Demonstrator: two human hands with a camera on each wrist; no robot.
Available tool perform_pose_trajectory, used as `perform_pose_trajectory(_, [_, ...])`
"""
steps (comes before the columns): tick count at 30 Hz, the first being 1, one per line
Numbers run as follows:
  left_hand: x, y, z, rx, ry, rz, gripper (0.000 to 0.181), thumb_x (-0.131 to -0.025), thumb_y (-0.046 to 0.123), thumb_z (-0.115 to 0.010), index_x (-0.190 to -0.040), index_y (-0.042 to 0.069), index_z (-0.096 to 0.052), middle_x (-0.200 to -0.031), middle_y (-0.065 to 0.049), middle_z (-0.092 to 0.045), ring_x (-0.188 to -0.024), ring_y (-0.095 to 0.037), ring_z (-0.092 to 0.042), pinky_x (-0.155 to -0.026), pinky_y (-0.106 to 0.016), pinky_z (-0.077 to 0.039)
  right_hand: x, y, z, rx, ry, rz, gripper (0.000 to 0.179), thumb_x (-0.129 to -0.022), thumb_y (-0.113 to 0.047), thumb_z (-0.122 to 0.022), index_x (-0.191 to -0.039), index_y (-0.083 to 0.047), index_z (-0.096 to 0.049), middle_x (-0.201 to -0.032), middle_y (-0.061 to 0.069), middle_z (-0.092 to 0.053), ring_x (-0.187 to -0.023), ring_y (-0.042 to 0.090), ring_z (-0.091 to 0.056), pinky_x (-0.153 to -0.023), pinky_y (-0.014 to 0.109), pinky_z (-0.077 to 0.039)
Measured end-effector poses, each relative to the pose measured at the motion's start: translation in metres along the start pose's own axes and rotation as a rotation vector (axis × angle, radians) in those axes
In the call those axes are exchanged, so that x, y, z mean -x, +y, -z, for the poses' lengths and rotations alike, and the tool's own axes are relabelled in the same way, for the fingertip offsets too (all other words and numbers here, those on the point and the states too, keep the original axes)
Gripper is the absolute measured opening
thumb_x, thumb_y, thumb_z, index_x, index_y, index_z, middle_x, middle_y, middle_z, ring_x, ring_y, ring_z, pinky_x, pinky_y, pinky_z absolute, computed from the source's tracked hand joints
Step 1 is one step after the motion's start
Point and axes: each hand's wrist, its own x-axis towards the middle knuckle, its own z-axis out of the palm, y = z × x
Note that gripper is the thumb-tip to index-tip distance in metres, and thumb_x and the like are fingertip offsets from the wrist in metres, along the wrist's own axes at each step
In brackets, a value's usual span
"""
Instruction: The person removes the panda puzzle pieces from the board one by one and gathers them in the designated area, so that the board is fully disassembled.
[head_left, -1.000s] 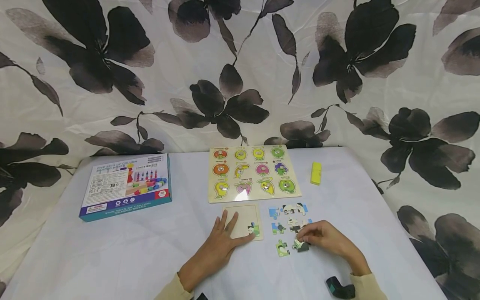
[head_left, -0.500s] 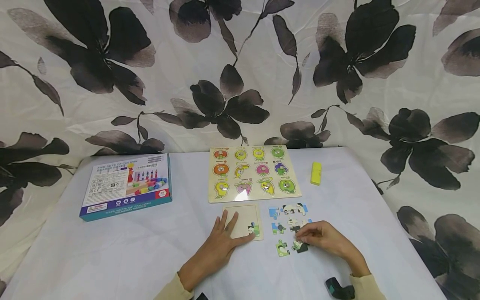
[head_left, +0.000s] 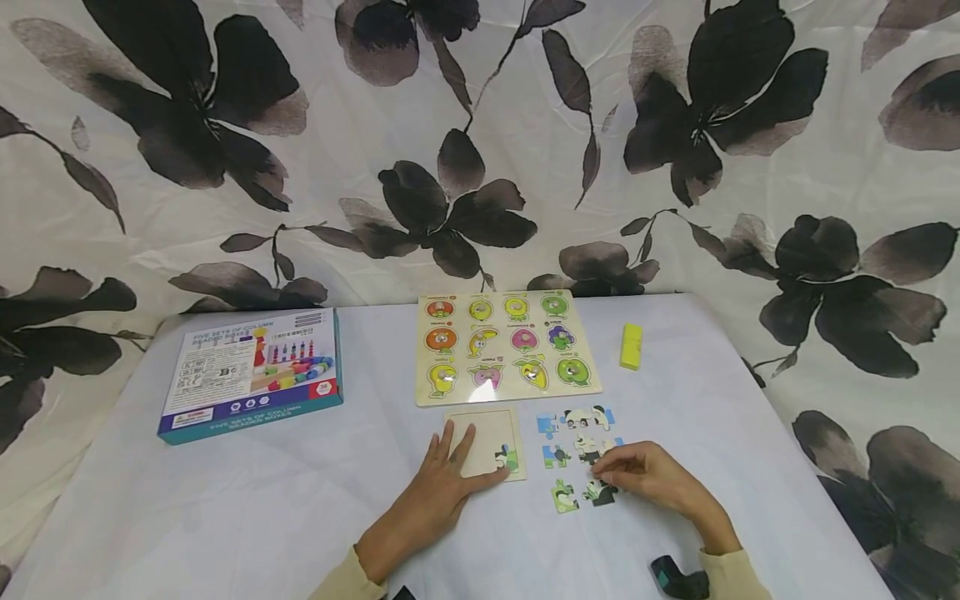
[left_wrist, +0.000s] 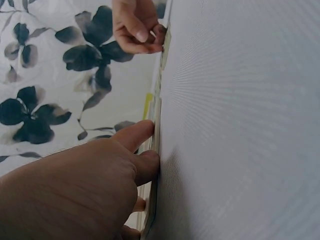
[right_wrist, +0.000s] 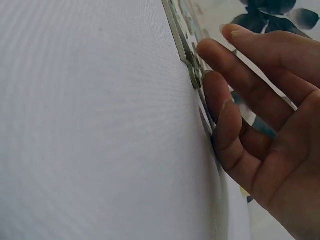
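Observation:
My left hand (head_left: pixel 431 492) lies with fingers spread on a small wooden puzzle tray (head_left: pixel 480 418), its thumb by the tray's lower right corner. One green-and-black puzzle piece (head_left: pixel 507 457) sits in that corner. To the right, several panda puzzle pieces (head_left: pixel 588 419) lie loose on the white cloth in rough rows. The right hand (head_left: pixel 652 477) reaches over them from the right, with loosely bent fingers at the upper edge of a black-and-green puzzle piece (head_left: pixel 600 492). In the right wrist view its fingertips (right_wrist: pixel 206 46) are beside the pieces' edge, and no grip shows.
Behind the tray is a fruit puzzle board (head_left: pixel 510 346). A yellow block (head_left: pixel 632 347) lies to its right. The beaded-boxes carton (head_left: pixel 251 372) occupies the left of the table. Near the right wrist is a black device (head_left: pixel 681 577). A floral sheet (head_left: pixel 450 125) hangs behind.
The black-and-green puzzle piece beneath the right fingertips has shifted slightly left and now sits straighter. The left hand has stayed in place.

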Motion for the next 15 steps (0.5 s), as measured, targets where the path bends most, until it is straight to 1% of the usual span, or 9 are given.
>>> perform_pose_trajectory(4, [0.000,0.001,0.001,0.001,-0.003,-0.001,0.055,-0.092,0.007,-0.057,-0.133,0.043,-0.055,-0.155,-0.024,-0.022,-0.141,-0.052,-0.003,-0.112,-0.062,-0.015,-0.003,-0.004,-0.001,0.052,0.048,-0.011,0.016,-0.091,-0.016,-0.066,-0.102,-0.006,-0.072,-0.103,0.008,-0.071,-0.087,0.012,-0.065,-0.074,0.025,-0.052])
perform_pose_trajectory(7, [0.000,0.001,0.001,-0.002,-0.003,-0.001,0.056,-0.091,0.006,-0.057,-0.133,0.043,-0.055,-0.154,-0.024,-0.023,-0.141,-0.052,-0.003,-0.111,-0.062,-0.016,-0.011,-0.010,-0.006,0.082,0.081,-0.003,0.016,-0.091,-0.016,-0.066,-0.103,-0.008,-0.072,-0.105,0.007,-0.070,-0.086,0.012,-0.063,-0.075,0.024,-0.051])
perform_pose_trajectory(11, [0.000,0.000,0.001,-0.010,0.003,-0.003,0.055,-0.091,0.006,-0.058,-0.133,0.043,-0.055,-0.154,-0.024,-0.024,-0.141,-0.052,-0.004,-0.111,-0.062,-0.017,-0.029,-0.023,-0.022,0.104,0.119,0.025,0.017,-0.091,-0.016,-0.065,-0.105,-0.008,-0.071,-0.106,0.005,-0.069,-0.087,0.013,-0.062,-0.076,0.024,-0.052])
perform_pose_trajectory(15, [0.001,-0.001,0.001,0.002,0.016,-0.007,0.048,-0.095,0.014,-0.056,-0.135,0.042,-0.054,-0.154,-0.023,-0.026,-0.141,-0.052,-0.007,-0.111,-0.062,-0.018,-0.049,-0.038,-0.042,0.121,0.141,0.066,0.017,-0.092,-0.014,-0.064,-0.106,-0.008,-0.071,-0.106,0.005,-0.070,-0.091,0.014,-0.063,-0.079,0.026,-0.052])
